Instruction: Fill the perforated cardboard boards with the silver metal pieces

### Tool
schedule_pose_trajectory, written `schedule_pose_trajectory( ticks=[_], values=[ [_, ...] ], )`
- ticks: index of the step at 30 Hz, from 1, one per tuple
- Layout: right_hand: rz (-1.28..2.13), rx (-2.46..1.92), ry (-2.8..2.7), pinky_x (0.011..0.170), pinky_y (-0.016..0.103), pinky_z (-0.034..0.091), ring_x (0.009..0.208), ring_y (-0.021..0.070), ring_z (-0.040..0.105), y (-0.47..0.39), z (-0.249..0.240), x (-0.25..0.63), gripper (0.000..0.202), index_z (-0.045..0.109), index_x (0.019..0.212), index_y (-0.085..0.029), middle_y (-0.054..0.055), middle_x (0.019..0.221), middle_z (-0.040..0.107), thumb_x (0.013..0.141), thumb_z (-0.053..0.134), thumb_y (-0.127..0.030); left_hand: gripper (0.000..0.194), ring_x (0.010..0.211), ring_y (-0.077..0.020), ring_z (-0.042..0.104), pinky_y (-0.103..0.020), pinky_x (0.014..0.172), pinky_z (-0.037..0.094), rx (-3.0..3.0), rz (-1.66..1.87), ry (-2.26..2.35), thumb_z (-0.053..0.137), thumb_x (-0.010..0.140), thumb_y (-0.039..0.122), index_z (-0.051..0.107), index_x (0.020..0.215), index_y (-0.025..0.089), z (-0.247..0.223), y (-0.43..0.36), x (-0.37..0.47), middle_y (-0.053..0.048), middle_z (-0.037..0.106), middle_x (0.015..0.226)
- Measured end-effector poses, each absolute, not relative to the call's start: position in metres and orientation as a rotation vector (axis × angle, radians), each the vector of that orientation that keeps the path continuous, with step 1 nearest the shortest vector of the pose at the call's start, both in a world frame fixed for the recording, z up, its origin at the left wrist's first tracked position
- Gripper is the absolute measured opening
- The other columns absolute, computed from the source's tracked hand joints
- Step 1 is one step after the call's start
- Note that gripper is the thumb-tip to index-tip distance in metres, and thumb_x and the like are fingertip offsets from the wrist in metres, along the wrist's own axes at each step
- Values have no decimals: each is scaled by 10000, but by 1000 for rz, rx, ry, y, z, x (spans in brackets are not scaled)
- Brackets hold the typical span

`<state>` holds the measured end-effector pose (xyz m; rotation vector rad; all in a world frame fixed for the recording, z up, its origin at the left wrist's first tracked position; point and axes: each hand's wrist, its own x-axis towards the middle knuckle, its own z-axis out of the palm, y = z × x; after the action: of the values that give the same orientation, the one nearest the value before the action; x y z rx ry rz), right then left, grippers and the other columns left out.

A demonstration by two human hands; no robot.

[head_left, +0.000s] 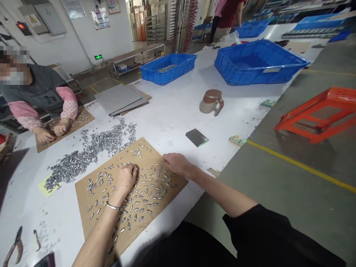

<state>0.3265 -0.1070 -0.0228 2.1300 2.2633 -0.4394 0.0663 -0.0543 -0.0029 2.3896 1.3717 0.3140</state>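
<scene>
Many small silvery leaf-shaped pieces lie spread over a brown cardboard sheet (96, 205) on the white table. My left hand (128, 178), with a bracelet at the wrist, rests above the middle of the cardboard; its fingers are curled together, and whatever they hold is too small to make out. At the sheet's right edge is my right hand (175, 163), fingers bent and pressed together, their tips partly hidden. Beyond the cardboard a long heap of the same pieces (94, 148) stretches across the table, its near end on a yellow paper (44, 188).
Pliers (17, 246) lie front left. A dark block (197, 137) and a mug (213, 102) stand to the right, blue bins (168, 74) (258, 68) behind. A masked person (50, 92) works over another board. An orange stool (319, 113) stands right.
</scene>
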Motion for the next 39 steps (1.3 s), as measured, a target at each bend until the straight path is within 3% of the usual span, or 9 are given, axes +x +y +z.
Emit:
schedule_pose_trajectory(
  ticks=[4, 9, 16, 23, 32, 39],
  values=[
    [-467, 2149, 2206, 721, 285, 416, 933, 228, 670, -125, -26, 321, 248, 683, 1092, -169, 107, 1062, 720, 1005, 452, -197, 346, 851, -235, 682, -358, 798, 539, 2425, 326, 1341, 390, 1004, 247, 673, 819, 173, -8, -51, 70, -116, 727, 889],
    [-444, 2154, 2260, 769, 273, 419, 988, 213, 651, -104, -7, 328, 293, 714, 1048, -179, 103, 1080, 719, 1036, 427, -234, 297, 829, -204, 676, -311, 794, 522, 2454, 305, 1364, 431, 991, 195, 692, 852, 167, -12, -41, 81, -93, 713, 894],
    [-381, 2010, 2493, 834, 261, 428, 1100, 222, 625, -35, -7, 318, 337, 697, 1256, -235, 97, 1218, 685, 1009, 475, -178, 295, 907, -202, 665, -302, 829, 491, 2526, 256, 1475, 429, 998, 155, 710, 1087, 162, -19, -11, 108, -116, 690, 1052],
    [-314, 1945, 2508, 815, 266, 450, 1052, 231, 649, -22, -22, 316, 252, 711, 1118, -169, 121, 1142, 699, 1006, 486, -184, 237, 920, -215, 632, -307, 835, 476, 2691, 30, 1329, 501, 958, 108, 724, 906, 170, -21, 9, 121, -105, 672, 944],
    [-342, 1958, 2432, 857, 291, 470, 1042, 242, 670, -64, -29, 321, 242, 689, 1104, -130, 144, 1109, 714, 989, 477, -155, 298, 1068, -246, 616, -388, 1014, 458, 2789, -6, 1247, 444, 886, -49, 648, 1027, 116, -15, -1, 119, -169, 669, 1088],
    [-465, 1942, 2398, 832, 283, 466, 1053, 240, 662, -77, -24, 324, 206, 697, 1067, -153, 132, 1125, 713, 957, 523, -160, 181, 894, -198, 644, -297, 807, 510, 2728, 59, 1107, 487, 964, 98, 645, 924, 176, -18, -17, 123, -85, 685, 931]
  ],
)
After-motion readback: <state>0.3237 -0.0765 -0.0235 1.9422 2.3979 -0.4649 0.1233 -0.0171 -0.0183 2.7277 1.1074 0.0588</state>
